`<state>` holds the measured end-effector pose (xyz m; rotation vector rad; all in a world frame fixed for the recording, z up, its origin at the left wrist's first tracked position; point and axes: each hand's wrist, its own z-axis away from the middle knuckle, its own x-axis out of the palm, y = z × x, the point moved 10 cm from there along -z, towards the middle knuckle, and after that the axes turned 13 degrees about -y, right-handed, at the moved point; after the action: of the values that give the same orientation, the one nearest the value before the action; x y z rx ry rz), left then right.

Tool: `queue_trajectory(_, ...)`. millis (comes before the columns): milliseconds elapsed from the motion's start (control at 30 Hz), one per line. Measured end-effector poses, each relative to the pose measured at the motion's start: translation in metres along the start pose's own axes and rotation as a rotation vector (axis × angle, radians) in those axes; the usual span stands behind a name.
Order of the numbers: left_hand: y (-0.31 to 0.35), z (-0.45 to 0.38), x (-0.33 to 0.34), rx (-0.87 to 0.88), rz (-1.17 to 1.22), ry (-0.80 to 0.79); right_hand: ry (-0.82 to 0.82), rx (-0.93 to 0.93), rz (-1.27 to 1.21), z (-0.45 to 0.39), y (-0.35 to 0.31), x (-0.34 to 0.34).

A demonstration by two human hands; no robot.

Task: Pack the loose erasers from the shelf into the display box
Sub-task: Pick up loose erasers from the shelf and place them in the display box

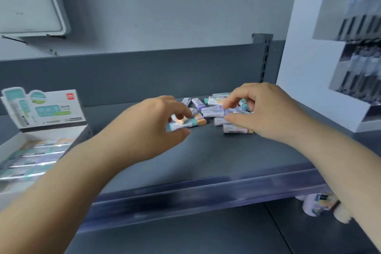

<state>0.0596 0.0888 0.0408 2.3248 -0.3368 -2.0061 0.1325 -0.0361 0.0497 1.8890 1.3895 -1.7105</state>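
Pinching orange-and-teal wrapped erasers, the left hand curls narrowly; the right hand grips pastel erasers from the pile near the dark grey metal shelf's back edge. At the shelf's left end stands the white cardboard display box, partly filled, against a grey wall.

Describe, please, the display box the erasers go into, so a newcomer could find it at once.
Start at the dark grey metal shelf and follow it to its left end. There sits an open white cardboard display box, with rows of wrapped erasers already inside. Unlike the plain white stand on the right, it has an upright teal-printed header card behind it.
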Motion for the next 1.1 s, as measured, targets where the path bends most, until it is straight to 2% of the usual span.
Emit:
queue_trajectory(400,0.053,-0.063,0.057,-0.146,-0.015,-0.091,-0.25,0.046,0.041,0.021,0.099,-0.012)
queue_trajectory(800,0.057,-0.084,0.075,-0.231,-0.042,-0.155,-0.337,0.092,0.184,0.023,0.145,-0.008)
queue_trajectory(1100,0.065,-0.089,0.083,-0.268,0.012,-0.212,-0.382,0.076,0.249,0.025,0.14,0.001)
